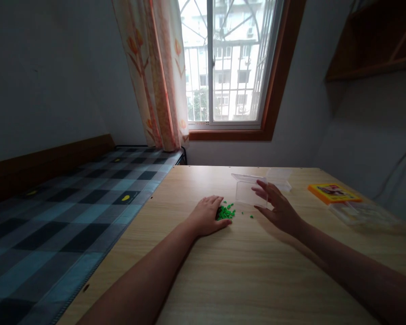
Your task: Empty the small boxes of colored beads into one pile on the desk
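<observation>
Both spread open — left hand (pixel 208 215) over green bits (pixel 227 212), right hand (pixel 279 210) at clear box (pixel 246 193).

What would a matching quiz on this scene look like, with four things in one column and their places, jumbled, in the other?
Things:
1. green pieces
2. clear box
3. orange box
4. checked bedcover

Places:
a. left of the desk, beside its edge
b. flat on the desk, far to the right
c. at the fingertips of the right hand
d. in a small pile against the fingers of the left hand

Pairs: 1-d, 2-c, 3-b, 4-a
</observation>
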`<state>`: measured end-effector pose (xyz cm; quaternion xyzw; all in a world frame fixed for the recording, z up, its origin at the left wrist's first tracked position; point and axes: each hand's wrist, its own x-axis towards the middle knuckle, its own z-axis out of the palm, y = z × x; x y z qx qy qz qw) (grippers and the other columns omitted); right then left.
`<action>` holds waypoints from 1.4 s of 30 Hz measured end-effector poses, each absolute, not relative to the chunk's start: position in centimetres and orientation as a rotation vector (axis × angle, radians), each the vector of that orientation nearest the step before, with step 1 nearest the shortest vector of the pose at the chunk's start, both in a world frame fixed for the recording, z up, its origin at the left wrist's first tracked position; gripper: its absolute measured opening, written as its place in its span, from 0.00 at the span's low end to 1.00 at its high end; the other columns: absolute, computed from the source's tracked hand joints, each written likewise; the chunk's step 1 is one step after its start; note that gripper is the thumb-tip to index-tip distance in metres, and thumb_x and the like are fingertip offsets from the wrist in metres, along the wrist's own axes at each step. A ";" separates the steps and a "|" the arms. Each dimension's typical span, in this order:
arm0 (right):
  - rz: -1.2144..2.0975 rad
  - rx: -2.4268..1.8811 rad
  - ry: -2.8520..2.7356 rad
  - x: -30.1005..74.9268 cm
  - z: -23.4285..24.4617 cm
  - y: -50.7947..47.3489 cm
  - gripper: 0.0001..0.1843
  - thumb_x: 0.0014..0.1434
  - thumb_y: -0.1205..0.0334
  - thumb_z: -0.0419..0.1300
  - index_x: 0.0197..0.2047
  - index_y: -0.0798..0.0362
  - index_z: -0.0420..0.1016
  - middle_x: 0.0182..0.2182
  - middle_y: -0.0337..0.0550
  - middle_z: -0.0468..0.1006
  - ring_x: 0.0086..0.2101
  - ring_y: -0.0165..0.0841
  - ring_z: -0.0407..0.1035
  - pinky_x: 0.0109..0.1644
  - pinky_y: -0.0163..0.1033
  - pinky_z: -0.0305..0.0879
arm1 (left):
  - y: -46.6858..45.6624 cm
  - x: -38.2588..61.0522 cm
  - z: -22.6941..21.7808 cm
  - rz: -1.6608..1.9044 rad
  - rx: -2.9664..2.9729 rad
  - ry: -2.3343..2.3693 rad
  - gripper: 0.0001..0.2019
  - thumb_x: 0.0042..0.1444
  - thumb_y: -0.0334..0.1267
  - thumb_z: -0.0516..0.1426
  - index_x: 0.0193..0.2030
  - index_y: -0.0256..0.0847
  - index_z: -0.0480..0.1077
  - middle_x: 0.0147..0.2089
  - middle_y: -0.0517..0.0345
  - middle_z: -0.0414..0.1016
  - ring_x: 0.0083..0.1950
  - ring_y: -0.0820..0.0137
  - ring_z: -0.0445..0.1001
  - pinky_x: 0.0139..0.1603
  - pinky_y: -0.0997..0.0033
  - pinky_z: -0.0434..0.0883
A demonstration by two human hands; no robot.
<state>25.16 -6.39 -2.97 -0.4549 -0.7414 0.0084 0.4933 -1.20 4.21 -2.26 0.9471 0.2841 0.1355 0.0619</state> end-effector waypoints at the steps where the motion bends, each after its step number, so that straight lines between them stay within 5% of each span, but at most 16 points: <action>1: 0.025 -1.122 -1.783 25.6 -3.1 -6.9 0.38 0.64 0.60 0.60 0.72 0.37 0.50 0.64 0.48 0.59 0.57 0.40 0.69 0.62 0.49 0.71 | 4.0 -1.1 -2.2 0.414 2.894 0.884 0.38 0.59 0.60 0.56 0.68 0.34 0.59 0.69 0.40 0.62 0.69 0.51 0.60 0.70 0.49 0.57; 6: -0.036 -1.354 -1.705 29.1 -4.4 -10.4 0.33 0.61 0.55 0.63 0.68 0.41 0.59 0.60 0.48 0.65 0.55 0.42 0.70 0.58 0.51 0.74 | 1.6 0.6 -1.8 0.557 3.080 0.887 0.30 0.65 0.55 0.51 0.66 0.37 0.62 0.69 0.40 0.62 0.70 0.49 0.58 0.69 0.42 0.54; 11: -0.104 -1.569 -1.654 32.6 -5.5 -13.4 0.22 0.62 0.50 0.61 0.58 0.46 0.70 0.53 0.49 0.72 0.55 0.45 0.67 0.60 0.57 0.68 | -1.1 2.9 -2.0 0.446 3.142 0.307 0.29 0.67 0.56 0.47 0.67 0.41 0.62 0.70 0.44 0.61 0.72 0.53 0.55 0.72 0.45 0.48; 32: 0.000 -1.614 -1.829 32.0 -5.1 -14.0 0.07 0.58 0.64 0.60 0.42 0.52 0.73 0.64 0.53 0.60 0.61 0.44 0.62 0.64 0.54 0.61 | -0.9 3.2 -2.5 0.254 3.003 0.926 0.33 0.66 0.54 0.46 0.67 0.29 0.62 0.72 0.34 0.55 0.74 0.47 0.49 0.73 0.44 0.47; 39: 0.107 -1.757 -1.782 32.2 -5.0 -13.6 0.08 0.60 0.58 0.60 0.39 0.52 0.75 0.46 0.52 0.74 0.58 0.46 0.66 0.61 0.56 0.64 | -0.8 3.2 -2.4 0.299 3.009 0.938 0.33 0.67 0.54 0.45 0.66 0.27 0.63 0.73 0.33 0.52 0.75 0.46 0.46 0.73 0.43 0.46; 42: 0.109 -1.810 -1.734 32.6 -5.5 -13.3 0.09 0.60 0.57 0.60 0.39 0.53 0.77 0.53 0.56 0.73 0.62 0.48 0.61 0.63 0.58 0.61 | -1.2 3.0 -2.0 0.311 3.052 0.772 0.33 0.67 0.55 0.44 0.67 0.29 0.61 0.73 0.35 0.51 0.76 0.49 0.44 0.74 0.44 0.44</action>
